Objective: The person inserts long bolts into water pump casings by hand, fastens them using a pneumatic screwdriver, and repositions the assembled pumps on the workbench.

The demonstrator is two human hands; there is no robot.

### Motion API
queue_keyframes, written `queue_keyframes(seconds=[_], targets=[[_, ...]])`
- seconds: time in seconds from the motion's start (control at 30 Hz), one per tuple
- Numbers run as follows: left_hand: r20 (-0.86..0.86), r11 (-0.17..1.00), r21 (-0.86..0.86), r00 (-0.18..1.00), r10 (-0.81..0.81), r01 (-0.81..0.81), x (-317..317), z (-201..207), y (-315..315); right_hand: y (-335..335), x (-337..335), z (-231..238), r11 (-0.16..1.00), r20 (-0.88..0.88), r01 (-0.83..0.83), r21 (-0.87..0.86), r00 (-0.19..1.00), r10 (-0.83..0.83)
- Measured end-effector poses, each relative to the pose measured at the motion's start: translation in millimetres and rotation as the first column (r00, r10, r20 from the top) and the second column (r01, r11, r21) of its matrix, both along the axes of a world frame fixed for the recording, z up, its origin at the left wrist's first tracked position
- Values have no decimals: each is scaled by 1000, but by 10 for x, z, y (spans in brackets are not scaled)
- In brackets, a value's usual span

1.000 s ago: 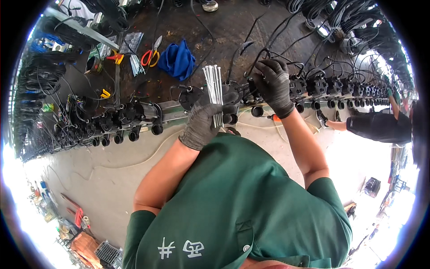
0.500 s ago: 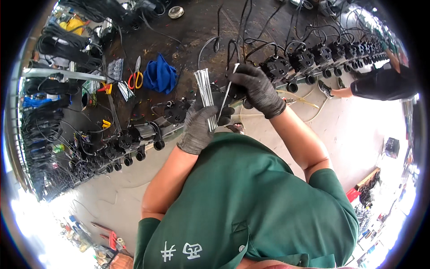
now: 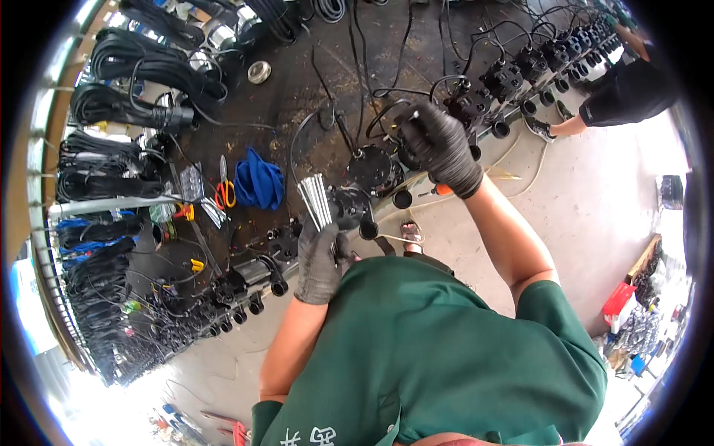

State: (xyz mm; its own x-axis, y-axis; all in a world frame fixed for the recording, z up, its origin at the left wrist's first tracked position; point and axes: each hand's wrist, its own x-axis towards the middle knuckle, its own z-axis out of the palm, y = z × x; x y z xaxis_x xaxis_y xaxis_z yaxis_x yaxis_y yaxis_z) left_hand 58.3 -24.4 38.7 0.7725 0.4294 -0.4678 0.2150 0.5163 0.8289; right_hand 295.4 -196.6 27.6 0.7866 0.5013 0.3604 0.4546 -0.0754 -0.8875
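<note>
Dark and scuffed, the counter point(image 3: 286, 111) stretches across the far part of the scene, with coils of black cable point(image 3: 145, 63) at its far left and a row of black cylindrical units point(image 3: 502, 80) along its near edge. Blue cloth point(image 3: 258, 180) lies beside orange-handled scissors point(image 3: 225, 192), left of the hands.

The person's gloved left hand point(image 3: 318, 264) is closed around the lower part of a bundle of long silvery bolts point(image 3: 315, 202); their upper ends stand clear of the glove and fan out a little, just beside a black housing point(image 3: 350, 205). Farther right, the gloved right hand point(image 3: 444, 149) is raised over the row, fingers curled in together. One small pale spot shows at its fingertips, perhaps a bolt's end, but whether it grips anything cannot be told.

For good handling, the left grip probably wants to be firm enough that no bolt slides down, yet loose enough to let one be drawn out singly. Keeping the heads level and pointing up should make each easy to pick. The right hand would do well to hold a bolt near its head, in line with its hole, and clear of the loose cables.
</note>
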Motion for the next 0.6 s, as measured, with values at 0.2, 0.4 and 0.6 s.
queue_keyframes(seconds=[0.2, 0.4, 0.6], targets=[[27, 997, 65, 999, -46, 45, 35, -83, -8, 133, 114, -331, 993, 136, -37, -115, 989, 53], [36, 1000, 29, 999, 6, -7, 66, -182, 30, 258, 217, -482, 993, 139, -12, -121, 990, 29], [22, 997, 76, 999, -31, 30, 132, -164, 48, 361, 300, -320, 942, 360, -205, -265, 885, 294]])
